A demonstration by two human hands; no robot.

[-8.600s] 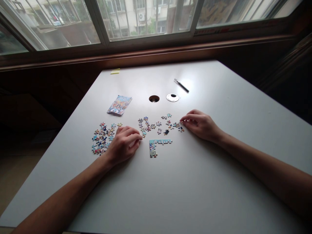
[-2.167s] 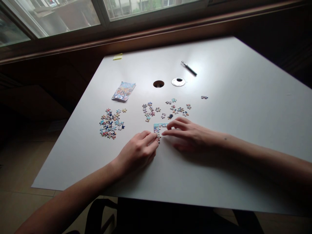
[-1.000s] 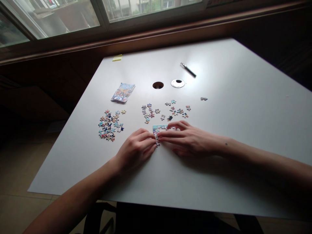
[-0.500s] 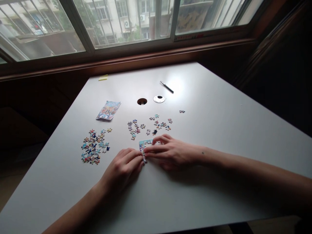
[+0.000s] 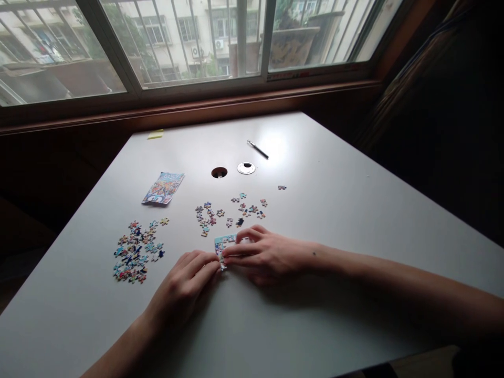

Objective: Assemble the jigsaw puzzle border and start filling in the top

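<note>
A small joined section of jigsaw puzzle (image 5: 219,243) lies on the white table, with a light blue strip along its far edge. My left hand (image 5: 188,278) is at its near left edge, fingers closed together on a jigsaw piece (image 5: 223,266) there. From the right, my right hand (image 5: 268,254) reaches over the section, with its fingertips pressed on the same edge and its other fingers curled. It covers much of the section. Several loose jigsaw pieces (image 5: 246,210) lie just beyond my hands, and a denser heap of pieces (image 5: 136,252) lies to the left.
A colourful printed packet (image 5: 163,188) lies behind the heap. Farther back are a round hole (image 5: 219,172) in the table, a metal cover ring (image 5: 246,168), a pen (image 5: 258,149) and a yellow sticky note (image 5: 155,134). A window (image 5: 189,42) stands beyond the table (image 5: 354,210).
The view has shifted, so the table things sit slightly lower and farther left. Both hands stay at the same edge of the joined section, with little visible movement of the fingers.
</note>
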